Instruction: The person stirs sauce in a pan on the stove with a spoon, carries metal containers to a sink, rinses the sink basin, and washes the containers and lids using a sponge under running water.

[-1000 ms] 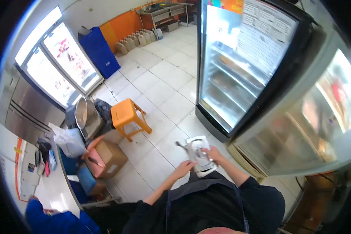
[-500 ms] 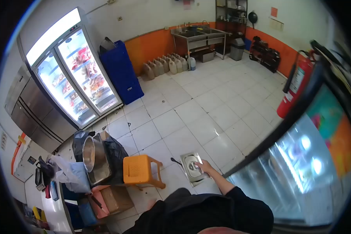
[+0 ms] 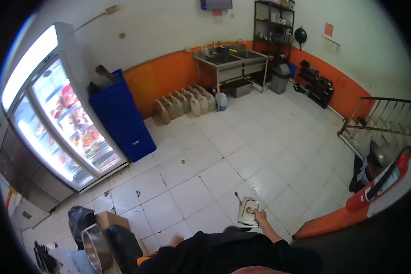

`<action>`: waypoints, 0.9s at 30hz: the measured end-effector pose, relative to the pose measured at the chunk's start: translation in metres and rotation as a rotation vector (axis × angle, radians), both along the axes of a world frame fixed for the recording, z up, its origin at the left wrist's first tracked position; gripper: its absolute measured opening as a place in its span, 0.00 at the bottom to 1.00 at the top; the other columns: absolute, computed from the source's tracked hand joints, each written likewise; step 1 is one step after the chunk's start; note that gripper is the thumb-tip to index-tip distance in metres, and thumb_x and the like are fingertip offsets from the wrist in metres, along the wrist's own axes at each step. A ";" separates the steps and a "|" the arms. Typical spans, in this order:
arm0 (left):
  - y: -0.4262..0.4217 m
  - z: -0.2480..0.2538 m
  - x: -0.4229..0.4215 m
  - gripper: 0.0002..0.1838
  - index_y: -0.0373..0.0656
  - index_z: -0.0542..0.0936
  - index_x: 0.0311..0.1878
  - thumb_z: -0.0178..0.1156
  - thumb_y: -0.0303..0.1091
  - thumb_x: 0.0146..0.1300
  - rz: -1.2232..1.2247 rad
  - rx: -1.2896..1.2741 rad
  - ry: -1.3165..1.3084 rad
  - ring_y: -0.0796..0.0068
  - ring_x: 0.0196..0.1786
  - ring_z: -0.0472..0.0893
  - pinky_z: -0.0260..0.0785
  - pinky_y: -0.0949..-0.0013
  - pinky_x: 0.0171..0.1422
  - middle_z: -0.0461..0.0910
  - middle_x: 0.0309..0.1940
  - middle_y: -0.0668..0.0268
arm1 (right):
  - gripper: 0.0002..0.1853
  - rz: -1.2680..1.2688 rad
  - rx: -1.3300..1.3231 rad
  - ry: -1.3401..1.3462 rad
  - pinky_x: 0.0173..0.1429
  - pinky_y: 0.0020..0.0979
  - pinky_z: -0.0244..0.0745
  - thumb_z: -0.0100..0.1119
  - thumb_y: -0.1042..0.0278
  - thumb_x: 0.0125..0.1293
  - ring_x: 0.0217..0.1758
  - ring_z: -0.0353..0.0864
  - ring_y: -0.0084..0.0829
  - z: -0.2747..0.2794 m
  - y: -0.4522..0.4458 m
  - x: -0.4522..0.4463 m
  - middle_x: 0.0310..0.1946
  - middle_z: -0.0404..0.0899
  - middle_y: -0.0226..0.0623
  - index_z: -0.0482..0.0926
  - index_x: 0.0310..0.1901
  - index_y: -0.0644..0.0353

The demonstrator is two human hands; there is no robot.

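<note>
A rectangular stainless steel food pan with a lid is in front of my body, above the tiled floor. My right hand grips it at its right edge, thumb over the lid. A dark utensil handle sticks out at the pan's far left corner; its other end is hidden. Low beside my body is my left hand, small and blurred, with its fingers not clear. It is apart from the pan.
A lit glass-door fridge and stacked blue crates stand left. Several jugs line the wall by a steel sink. Right are a fire extinguisher and a railing. A metal bowl and bags sit lower left.
I have moved forward, with the pan still in my right hand. The orange stool has mostly slid out of view, and the railing on the right has come into sight.
</note>
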State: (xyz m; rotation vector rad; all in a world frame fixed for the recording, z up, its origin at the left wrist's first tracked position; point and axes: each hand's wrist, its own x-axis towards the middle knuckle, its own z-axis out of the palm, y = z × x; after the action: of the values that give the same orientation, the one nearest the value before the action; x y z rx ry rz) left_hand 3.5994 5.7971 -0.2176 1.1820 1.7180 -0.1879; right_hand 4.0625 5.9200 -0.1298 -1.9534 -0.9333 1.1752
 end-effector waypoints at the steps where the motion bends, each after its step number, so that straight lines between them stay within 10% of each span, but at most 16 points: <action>1: 0.081 -0.008 0.007 0.11 0.44 0.77 0.38 0.52 0.38 0.56 -0.320 0.168 0.047 0.60 0.44 0.76 0.70 0.57 0.44 0.79 0.36 0.59 | 0.22 -0.101 0.003 -0.015 0.43 0.37 0.71 0.59 0.53 0.55 0.37 0.79 0.39 0.004 0.019 0.012 0.31 0.79 0.48 0.77 0.39 0.68; 4: 0.334 0.002 0.051 0.10 0.45 0.78 0.36 0.51 0.36 0.55 -0.812 0.731 0.210 0.59 0.44 0.75 0.70 0.56 0.44 0.78 0.36 0.59 | 0.20 -0.327 0.043 -0.151 0.44 0.37 0.71 0.58 0.56 0.57 0.39 0.79 0.40 0.035 0.084 0.042 0.33 0.79 0.50 0.77 0.38 0.69; 6: 0.456 0.054 0.094 0.13 0.40 0.78 0.33 0.49 0.40 0.60 -0.126 0.716 -0.254 0.63 0.36 0.79 0.71 0.63 0.40 0.79 0.30 0.57 | 0.20 -0.397 0.037 -0.109 0.44 0.37 0.71 0.57 0.57 0.58 0.39 0.79 0.40 0.037 0.143 0.047 0.34 0.79 0.49 0.76 0.40 0.70; 11: 0.596 0.081 0.108 0.14 0.39 0.77 0.32 0.50 0.41 0.60 0.465 0.625 -0.690 0.73 0.30 0.78 0.70 0.69 0.37 0.77 0.24 0.63 | 0.18 -0.299 0.027 -0.097 0.40 0.35 0.71 0.55 0.60 0.59 0.34 0.78 0.35 -0.008 0.356 0.092 0.33 0.79 0.45 0.76 0.41 0.69; 12: 0.612 0.019 0.067 0.13 0.41 0.77 0.30 0.52 0.40 0.57 -0.182 0.845 -0.310 0.67 0.30 0.78 0.69 0.63 0.36 0.78 0.25 0.61 | 0.18 -0.249 0.035 -0.051 0.39 0.35 0.72 0.55 0.60 0.59 0.33 0.78 0.34 -0.019 0.406 0.090 0.32 0.79 0.45 0.76 0.41 0.69; 14: 0.609 0.017 0.041 0.18 0.40 0.75 0.45 0.53 0.41 0.55 -0.684 0.080 0.223 0.61 0.42 0.77 0.69 0.64 0.47 0.77 0.40 0.57 | 0.18 -0.158 0.062 0.030 0.38 0.35 0.71 0.55 0.60 0.59 0.33 0.78 0.33 -0.008 0.510 0.070 0.30 0.79 0.44 0.76 0.41 0.69; 16: 0.602 0.020 0.019 0.20 0.39 0.75 0.44 0.53 0.44 0.54 -0.150 -0.114 0.092 0.61 0.41 0.78 0.69 0.64 0.46 0.77 0.40 0.57 | 0.18 -0.039 0.098 0.127 0.37 0.33 0.72 0.55 0.59 0.60 0.32 0.78 0.31 0.017 0.610 0.042 0.29 0.79 0.42 0.76 0.41 0.69; 19: 0.643 0.029 0.010 0.22 0.39 0.75 0.43 0.52 0.48 0.54 0.252 -0.247 0.054 0.61 0.41 0.78 0.69 0.63 0.44 0.77 0.41 0.56 | 0.18 0.054 0.037 0.251 0.35 0.30 0.71 0.55 0.58 0.61 0.30 0.76 0.28 0.025 0.753 0.000 0.29 0.78 0.40 0.75 0.41 0.68; 27: 0.921 0.001 0.028 0.30 0.36 0.76 0.40 0.50 0.59 0.54 0.385 -0.302 0.006 0.60 0.39 0.80 0.70 0.62 0.39 0.77 0.41 0.53 | 0.16 0.137 -0.076 0.410 0.35 0.28 0.70 0.57 0.59 0.61 0.30 0.74 0.23 0.006 1.045 -0.033 0.29 0.77 0.34 0.76 0.38 0.66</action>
State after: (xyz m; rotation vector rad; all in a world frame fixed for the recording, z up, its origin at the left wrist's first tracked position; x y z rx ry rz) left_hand 3.6275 6.7180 -0.2170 0.6189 1.8115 -0.2061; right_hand 4.0295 6.9651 -0.1237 -1.6319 -0.8206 1.6343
